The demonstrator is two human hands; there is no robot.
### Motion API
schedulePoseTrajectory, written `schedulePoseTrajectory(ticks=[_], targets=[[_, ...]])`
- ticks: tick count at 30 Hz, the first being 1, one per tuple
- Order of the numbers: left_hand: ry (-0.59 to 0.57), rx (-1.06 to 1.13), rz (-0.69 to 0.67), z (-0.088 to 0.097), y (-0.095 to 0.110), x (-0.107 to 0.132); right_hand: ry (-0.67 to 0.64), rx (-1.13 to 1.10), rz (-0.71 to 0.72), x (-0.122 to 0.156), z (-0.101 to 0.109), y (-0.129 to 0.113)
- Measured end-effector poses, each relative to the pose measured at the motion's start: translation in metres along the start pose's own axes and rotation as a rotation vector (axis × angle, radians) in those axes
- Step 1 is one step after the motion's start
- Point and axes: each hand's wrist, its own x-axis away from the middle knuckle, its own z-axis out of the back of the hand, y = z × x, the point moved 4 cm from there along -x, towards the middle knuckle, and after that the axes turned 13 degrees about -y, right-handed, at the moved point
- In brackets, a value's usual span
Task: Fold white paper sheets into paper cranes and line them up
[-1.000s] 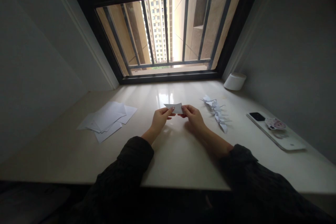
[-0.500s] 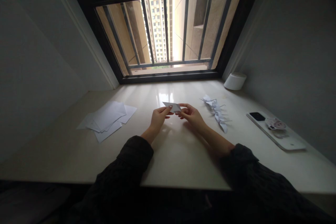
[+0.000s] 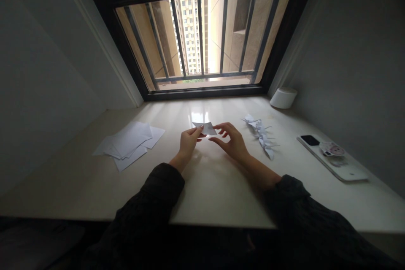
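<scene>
A small piece of folded white paper [image 3: 209, 128] is held up over the white sill by my left hand [image 3: 189, 141], its thumb on top and its fingers beneath. My right hand [image 3: 232, 140] is at the paper's right end with thumb and fingers spread apart. Its index fingertip is at or very near the paper's edge; whether it touches I cannot tell. To the right of that hand, several folded paper cranes [image 3: 260, 135] lie in a row.
Loose white paper sheets [image 3: 131, 141] lie in a pile at the left. On the right is a white phone [image 3: 344, 168] with a dark camera block and a round grip. A white cylindrical object [image 3: 284, 98] stands in the far right corner, below the barred window [image 3: 205, 42].
My right hand has loosened from the folded paper, its thumb and fingers now apart. My left hand has shifted slightly left with the paper.
</scene>
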Motion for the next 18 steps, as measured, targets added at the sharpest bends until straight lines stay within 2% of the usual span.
schedulePoseTrajectory(ticks=[3,7,10,14,18], targets=[[-0.013,-0.009,0.004,-0.001,0.000,0.001,0.017,0.218,0.084,0.001,0.002,-0.002],[-0.065,-0.051,0.000,-0.004,-0.001,0.001,0.065,0.242,0.081,0.001,0.003,0.002],[-0.105,-0.092,-0.065,-0.007,0.003,0.001,0.075,0.059,0.023,-0.001,0.004,0.003],[-0.212,-0.033,-0.202,-0.013,0.011,0.003,0.048,-0.242,-0.123,-0.003,0.000,0.008],[-0.265,0.046,-0.216,-0.017,0.009,0.004,0.003,-0.417,-0.207,-0.003,-0.006,0.012]])
